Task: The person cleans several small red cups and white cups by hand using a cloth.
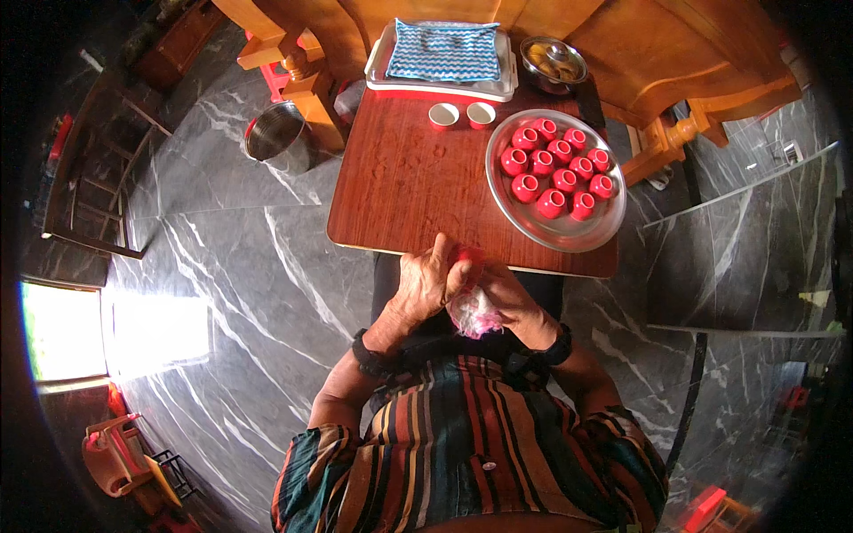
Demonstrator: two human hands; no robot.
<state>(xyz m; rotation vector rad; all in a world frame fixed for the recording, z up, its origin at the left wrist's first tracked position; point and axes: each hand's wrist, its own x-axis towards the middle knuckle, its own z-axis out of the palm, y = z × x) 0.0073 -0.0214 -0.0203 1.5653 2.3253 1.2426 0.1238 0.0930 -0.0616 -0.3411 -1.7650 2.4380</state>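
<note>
At the table's near edge, my left hand (424, 280) grips a small red cup (469, 256), which is partly hidden by fingers and slightly blurred. My right hand (510, 293) closes around a white and pink cloth (474, 312) against the cup; its fingers are mostly hidden. Just beyond, to the right, a round metal tray (513, 216) carries several red cups (551, 203) turned upside down, foot rings up. Two upright red cups with white insides, a left one (443, 116) and a right one (481, 116), stand on the wooden table (400, 180).
At the table's back lies a white-rimmed tray (440, 88) covered by a blue-and-white wavy cloth (445, 52). A lidded metal pot (553, 64) sits at the back right. On the marbled floor (246, 266), a metal bucket (276, 140) stands left of the table. A carved wooden bench (673, 60) borders the far side.
</note>
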